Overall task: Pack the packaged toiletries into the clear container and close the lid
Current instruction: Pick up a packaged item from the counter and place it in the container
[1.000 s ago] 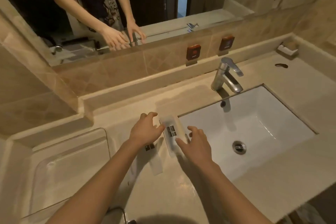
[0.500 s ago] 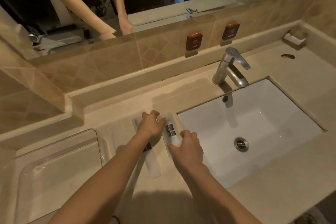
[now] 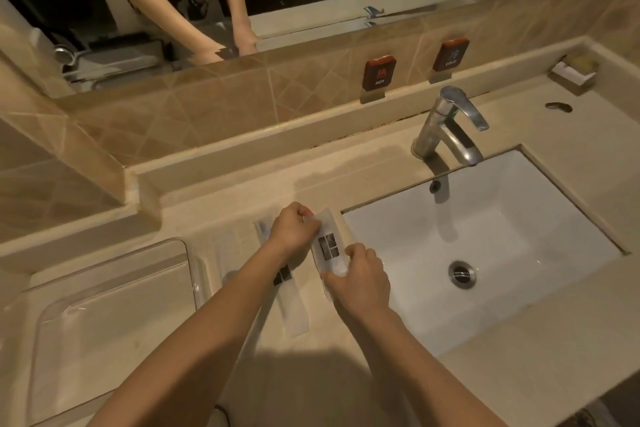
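Head view: both hands are gripping one flat white toiletry packet (image 3: pixel 327 246) at the counter edge just left of the sink (image 3: pixel 519 236). Left hand (image 3: pixel 294 229) is pinching its far end, right hand (image 3: pixel 360 279) is pinching its near end; fingers are clenched on the packet, neither hand free. Packet's long axis is running away from the person, tilted slightly left at the top, and it is looking lifted off the countertop (image 3: pixel 346 374), though contact underneath is hard to tell. A second, longer white packet (image 3: pixel 292 308) is lying flat on the counter just left of it, partly under the left forearm, same long-axis direction. Possibly a third clear-wrapped item (image 3: pixel 261 229) is sitting behind the left hand, too washed out to name.

Clear container (image 3: pixel 114 305) is sitting at far left, well apart from the held packet, on the left hand's side, so the left hand is nearer for the carry. Whether its lid is on or off is unclear; no packet is showing inside.

Writing: dark label blocks on both packets, text unreadable. Wall plaques are reading "HOT" (image 3: pixel 379 74) and "COLD" (image 3: pixel 451 55). Chrome faucet (image 3: pixel 446 125) is standing behind the basin.
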`<control>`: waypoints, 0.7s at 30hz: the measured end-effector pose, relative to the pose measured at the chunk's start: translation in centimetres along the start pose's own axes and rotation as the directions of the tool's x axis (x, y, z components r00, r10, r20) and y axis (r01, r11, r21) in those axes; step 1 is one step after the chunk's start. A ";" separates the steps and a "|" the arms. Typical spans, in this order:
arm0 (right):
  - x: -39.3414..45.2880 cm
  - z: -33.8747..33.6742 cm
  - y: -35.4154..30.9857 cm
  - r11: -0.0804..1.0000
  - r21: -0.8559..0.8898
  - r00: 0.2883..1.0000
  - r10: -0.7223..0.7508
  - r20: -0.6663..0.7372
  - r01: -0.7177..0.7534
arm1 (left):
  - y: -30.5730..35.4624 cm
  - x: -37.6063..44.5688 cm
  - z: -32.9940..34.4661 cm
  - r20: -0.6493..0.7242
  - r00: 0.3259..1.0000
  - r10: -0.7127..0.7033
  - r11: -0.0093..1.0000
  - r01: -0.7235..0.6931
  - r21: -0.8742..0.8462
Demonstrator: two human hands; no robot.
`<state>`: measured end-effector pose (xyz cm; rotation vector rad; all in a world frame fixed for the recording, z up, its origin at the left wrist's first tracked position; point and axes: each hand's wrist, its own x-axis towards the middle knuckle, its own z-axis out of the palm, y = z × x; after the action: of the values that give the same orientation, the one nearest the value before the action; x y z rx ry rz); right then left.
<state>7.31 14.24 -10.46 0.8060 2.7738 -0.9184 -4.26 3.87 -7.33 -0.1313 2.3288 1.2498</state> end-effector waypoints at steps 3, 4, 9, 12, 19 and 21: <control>-0.1 -0.3 0.1 0.999 0.044 1.000 -0.007 0.019 0.006 | 0.4 -0.7 -0.2 0.032 0.999 -0.040 0.991 0.043 -0.123; -0.1 -0.5 0.2 0.998 0.058 0.999 -0.009 0.037 0.006 | 0.6 -1.0 -0.3 0.046 0.998 -0.050 0.986 0.056 -0.158; 0.2 -1.8 -0.3 0.982 0.184 0.995 -0.047 0.088 0.031 | 1.3 -2.3 -1.9 0.041 0.999 -0.034 0.965 0.044 -0.258; 0.4 -3.0 -1.7 0.920 0.390 0.984 -0.038 0.172 -0.032 | 1.7 -3.1 -4.0 -0.001 0.999 -0.034 0.920 0.031 -0.390; -0.5 -5.1 -6.6 0.655 0.736 0.930 -0.141 0.340 -0.170 | 0.8 -6.1 -10.2 -0.130 0.991 -0.023 0.794 -0.061 -0.605; -0.9 -5.0 -8.7 0.685 0.709 0.908 -0.175 0.380 -0.164 | -0.2 -7.2 -12.6 -0.164 0.986 -0.040 0.769 -0.074 -0.635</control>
<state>3.86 10.87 -1.60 0.5534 1.9795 -1.9932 -2.62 -7.39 1.58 -0.4610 1.9227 2.0750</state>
